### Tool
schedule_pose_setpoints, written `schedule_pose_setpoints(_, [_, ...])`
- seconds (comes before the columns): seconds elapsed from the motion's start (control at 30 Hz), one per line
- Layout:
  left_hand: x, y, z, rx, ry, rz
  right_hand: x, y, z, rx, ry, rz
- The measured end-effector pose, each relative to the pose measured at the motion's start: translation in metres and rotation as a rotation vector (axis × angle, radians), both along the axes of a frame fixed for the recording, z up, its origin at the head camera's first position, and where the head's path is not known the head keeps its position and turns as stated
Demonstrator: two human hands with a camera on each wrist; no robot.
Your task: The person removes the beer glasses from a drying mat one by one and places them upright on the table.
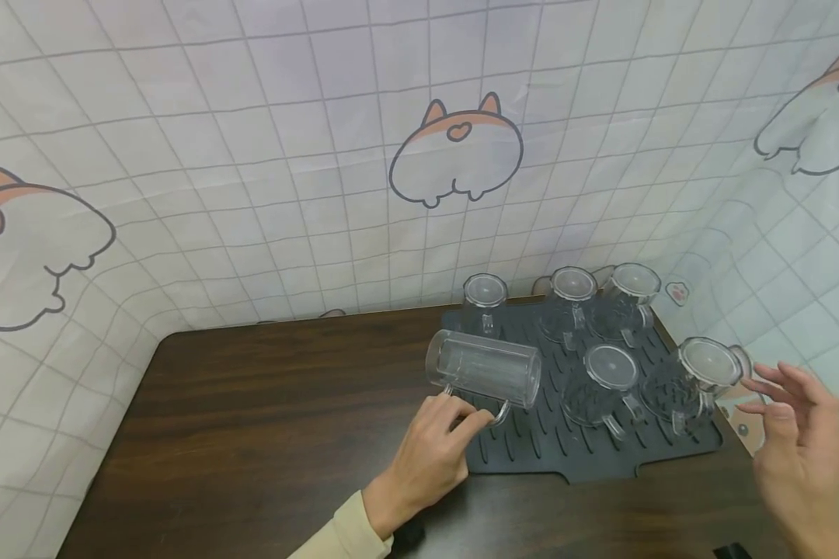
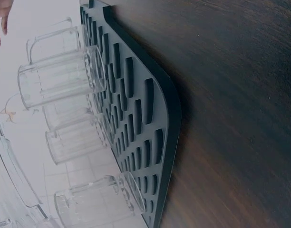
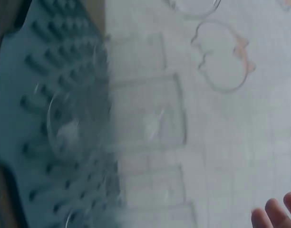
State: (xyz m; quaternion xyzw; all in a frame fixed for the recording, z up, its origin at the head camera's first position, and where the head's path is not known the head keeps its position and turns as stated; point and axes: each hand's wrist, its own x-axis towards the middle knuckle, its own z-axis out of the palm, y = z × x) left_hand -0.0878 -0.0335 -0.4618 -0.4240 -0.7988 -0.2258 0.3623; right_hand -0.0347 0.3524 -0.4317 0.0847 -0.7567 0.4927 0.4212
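Observation:
In the head view my left hand grips the handle of a clear glass mug, which lies sideways in the air over the left part of a dark ridged drying mat. Part of this held mug shows at the lower left of the left wrist view. My right hand is raised at the right with loosely bent fingers and nothing in it. Its fingertips are close to the rightmost glass mug; whether they touch it, I cannot tell. In the right wrist view only fingers show.
Several more clear mugs, among them a front one and a back left one, stand on the mat. Brown wooden tabletop extends left. A white tiled-pattern covering rises behind and at both sides.

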Motion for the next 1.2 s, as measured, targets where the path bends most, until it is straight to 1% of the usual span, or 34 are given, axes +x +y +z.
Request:
schedule_pose_setpoints(0.1, [0.001, 0.000, 0.001, -0.002, 0.008, 0.002, -0.003, -0.013, 0.006, -0.026, 0.037, 0.106])
schedule_pose_setpoints(0.23, [0.001, -0.001, 0.002, -0.006, 0.013, 0.005, -0.011, -0.028, 0.013, -0.135, 0.094, 0.338])
schedule_pose_setpoints(0.33, [0.001, 0.000, 0.003, -0.004, 0.024, 0.004, -0.017, -0.038, 0.016, -0.217, 0.099, 0.494])
schedule_pose_setpoints(0.57, [0.004, -0.002, 0.005, -0.008, 0.038, 0.007, -0.020, -0.068, 0.017, -0.202, 0.015, 0.627])
schedule_pose_setpoints(0.67, [0.006, -0.005, 0.007, -0.006, 0.046, 0.009, -0.023, -0.082, 0.017, -0.192, -0.004, 0.656])
schedule_pose_setpoints(0.83, [0.006, -0.009, 0.009, -0.006, 0.051, 0.013, -0.030, -0.103, 0.014, -0.142, -0.054, 0.644])
schedule_pose_setpoints(0.93, [0.007, -0.010, 0.009, -0.007, 0.053, 0.011, -0.031, -0.114, 0.012, -0.097, -0.139, 0.600])
schedule_pose_setpoints(1.03, [0.007, -0.010, 0.009, -0.006, 0.057, 0.002, -0.030, -0.123, 0.007, -0.071, -0.227, 0.575])
schedule_pose_setpoints(1.13, [0.009, -0.010, 0.009, -0.004, 0.056, 0.000, -0.031, -0.130, 0.002, -0.046, -0.270, 0.565])
schedule_pose_setpoints(1.2, [0.010, -0.011, 0.009, -0.007, 0.049, 0.005, -0.033, -0.135, -0.001, -0.029, -0.281, 0.562])
